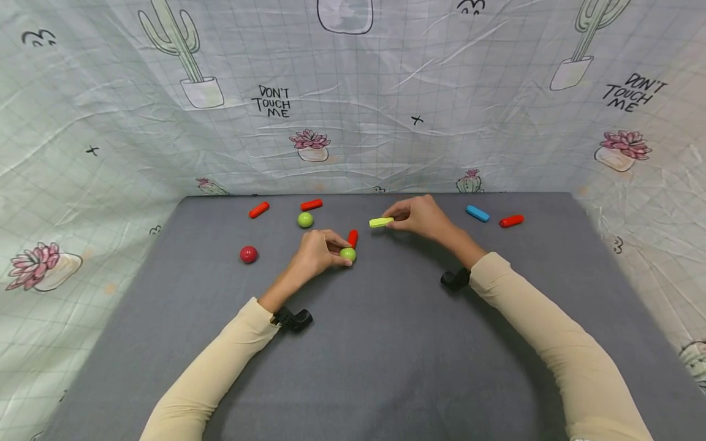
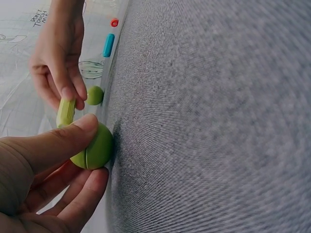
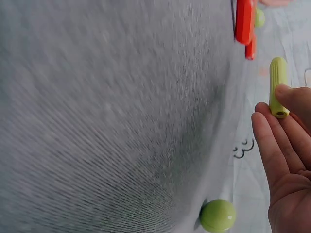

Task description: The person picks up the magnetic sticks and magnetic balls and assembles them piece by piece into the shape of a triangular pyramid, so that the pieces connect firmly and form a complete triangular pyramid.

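My left hand (image 1: 320, 252) pinches a green ball (image 2: 99, 148) between thumb and fingers, close over the grey table; a seam line runs round it in the left wrist view. Just beyond lies a red stick-shaped piece (image 1: 353, 237). My right hand (image 1: 421, 215) pinches a yellow-green ribbed stick (image 3: 278, 87) near one end, with a small hole showing in that end. The stick is raised off the table and points left, toward the left hand's side. Another green ball (image 3: 217, 216) sits on the table near the right hand, hidden behind it in the head view.
Left on the table are a red ball (image 1: 249, 254), a third green ball (image 1: 305, 219) and two red sticks, one farther left (image 1: 258, 210), one nearer the middle (image 1: 311, 204). Back right lie a blue stick (image 1: 477, 213) and a red stick (image 1: 512, 221). A printed cloth (image 1: 353, 122) hangs behind.
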The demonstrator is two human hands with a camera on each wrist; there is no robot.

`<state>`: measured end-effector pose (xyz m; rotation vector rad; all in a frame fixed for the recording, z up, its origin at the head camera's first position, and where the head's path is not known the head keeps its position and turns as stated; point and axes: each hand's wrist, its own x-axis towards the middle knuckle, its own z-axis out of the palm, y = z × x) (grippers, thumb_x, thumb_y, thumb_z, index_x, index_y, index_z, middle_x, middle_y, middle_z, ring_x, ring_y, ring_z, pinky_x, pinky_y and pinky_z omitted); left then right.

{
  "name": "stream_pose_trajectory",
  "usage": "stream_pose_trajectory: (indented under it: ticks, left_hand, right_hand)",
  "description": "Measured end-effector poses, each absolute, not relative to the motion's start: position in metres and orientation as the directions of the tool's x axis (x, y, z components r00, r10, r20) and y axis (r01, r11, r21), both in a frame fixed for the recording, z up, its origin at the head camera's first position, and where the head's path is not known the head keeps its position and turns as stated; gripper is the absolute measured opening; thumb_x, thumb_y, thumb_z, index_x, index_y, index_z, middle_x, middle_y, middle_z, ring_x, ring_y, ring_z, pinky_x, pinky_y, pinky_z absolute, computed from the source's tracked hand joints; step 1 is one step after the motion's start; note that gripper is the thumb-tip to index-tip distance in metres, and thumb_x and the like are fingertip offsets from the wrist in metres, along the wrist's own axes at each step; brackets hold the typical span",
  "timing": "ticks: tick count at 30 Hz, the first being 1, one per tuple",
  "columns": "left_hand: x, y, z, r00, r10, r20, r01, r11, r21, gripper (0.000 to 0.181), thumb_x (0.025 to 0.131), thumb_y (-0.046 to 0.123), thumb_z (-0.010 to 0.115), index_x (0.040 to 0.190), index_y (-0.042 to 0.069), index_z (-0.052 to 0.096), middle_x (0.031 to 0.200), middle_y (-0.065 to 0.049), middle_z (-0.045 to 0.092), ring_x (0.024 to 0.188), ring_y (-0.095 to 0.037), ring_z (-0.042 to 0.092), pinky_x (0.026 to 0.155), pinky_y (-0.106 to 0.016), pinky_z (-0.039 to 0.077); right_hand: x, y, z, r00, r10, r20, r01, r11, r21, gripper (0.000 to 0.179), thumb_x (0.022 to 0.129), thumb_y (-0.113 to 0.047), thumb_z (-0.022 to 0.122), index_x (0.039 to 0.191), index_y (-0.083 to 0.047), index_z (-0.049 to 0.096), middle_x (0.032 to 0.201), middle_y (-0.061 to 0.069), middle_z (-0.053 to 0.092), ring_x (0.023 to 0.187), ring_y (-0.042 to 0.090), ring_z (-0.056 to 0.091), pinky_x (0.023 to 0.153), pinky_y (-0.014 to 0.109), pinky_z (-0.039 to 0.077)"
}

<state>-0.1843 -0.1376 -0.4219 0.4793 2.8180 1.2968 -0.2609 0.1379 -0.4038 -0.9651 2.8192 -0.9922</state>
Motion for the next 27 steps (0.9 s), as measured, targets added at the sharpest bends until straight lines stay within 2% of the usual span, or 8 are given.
stream_pose_trajectory:
  ticks: [1,2,6,11,15,22,27]
  left_hand:
    - [-0.185,-0.138,-0.422,-0.953,0.276,0.124,0.274,0.610,0.744,0.030,0.069,0.009,0.095,0.096,0.007,0.082,0.097,-0.006,0.075,0.084,-0.017,0.074,0.072,-0.025,0.060]
    - [-0.185,-0.137,-0.422,-0.953,0.277,0.126,0.275,0.607,0.745,0.030,0.069,0.009,0.095,0.096,0.006,0.082,0.097,-0.006,0.075,0.085,-0.017,0.074,0.072,-0.026,0.060]
    - [-0.185,-0.137,-0.423,-0.953,0.275,0.127,0.274,0.602,0.750,0.031,0.068,0.008,0.095,0.096,0.006,0.081,0.097,-0.007,0.075,0.085,-0.017,0.074,0.073,-0.025,0.060]
    - [-0.186,-0.137,-0.423,-0.949,0.281,0.143,0.291,0.607,0.740,0.031,0.068,0.009,0.096,0.095,0.006,0.082,0.096,-0.007,0.075,0.083,-0.018,0.074,0.071,-0.025,0.060]
    - [-0.186,-0.137,-0.423,-0.947,0.284,0.149,0.299,0.609,0.735,0.032,0.067,0.010,0.096,0.095,0.006,0.082,0.096,-0.007,0.075,0.082,-0.018,0.074,0.071,-0.026,0.060]
    - [-0.189,-0.137,-0.424,-0.952,0.272,0.139,0.285,0.626,0.726,0.033,0.065,0.012,0.098,0.093,0.007,0.082,0.090,-0.006,0.076,0.077,-0.015,0.072,0.069,-0.027,0.059]
    - [-0.189,-0.137,-0.424,-0.954,0.272,0.127,0.275,0.623,0.732,0.033,0.065,0.013,0.098,0.093,0.007,0.082,0.089,-0.005,0.076,0.076,-0.014,0.072,0.068,-0.027,0.059]
  right_hand:
    - [-0.258,0.138,-0.404,-0.808,-0.556,0.195,-0.555,0.605,-0.571,0.020,0.090,-0.019,0.080,0.110,-0.014,0.080,0.098,0.002,0.079,0.086,0.014,0.075,0.072,0.034,0.059]
    - [-0.256,0.138,-0.403,-0.805,-0.559,0.198,-0.557,0.597,-0.578,0.020,0.090,-0.019,0.080,0.109,-0.014,0.080,0.098,0.002,0.079,0.086,0.013,0.075,0.069,0.032,0.059]
    - [-0.247,0.137,-0.403,-0.790,-0.577,0.206,-0.565,0.556,-0.610,0.019,0.089,-0.018,0.081,0.107,-0.013,0.081,0.096,0.002,0.079,0.083,0.012,0.075,0.065,0.024,0.057]
    - [-0.238,0.136,-0.406,-0.787,-0.582,0.204,-0.565,0.548,-0.617,0.019,0.088,-0.019,0.082,0.107,-0.014,0.082,0.097,0.002,0.079,0.076,0.007,0.071,0.059,0.022,0.052]
    - [-0.232,0.136,-0.409,-0.793,-0.578,0.192,-0.559,0.565,-0.607,0.020,0.087,-0.022,0.083,0.106,-0.017,0.083,0.098,0.002,0.079,0.067,0.006,0.064,0.051,0.022,0.045]
    - [-0.226,0.134,-0.412,-0.803,-0.569,0.178,-0.537,0.562,-0.629,0.021,0.086,-0.023,0.083,0.107,-0.018,0.083,0.097,0.004,0.079,0.056,0.005,0.053,0.046,0.020,0.037]
    - [-0.225,0.133,-0.416,-0.804,-0.568,0.176,-0.535,0.562,-0.631,0.020,0.086,-0.023,0.084,0.106,-0.018,0.083,0.096,0.003,0.079,0.058,0.004,0.054,0.047,0.020,0.035]
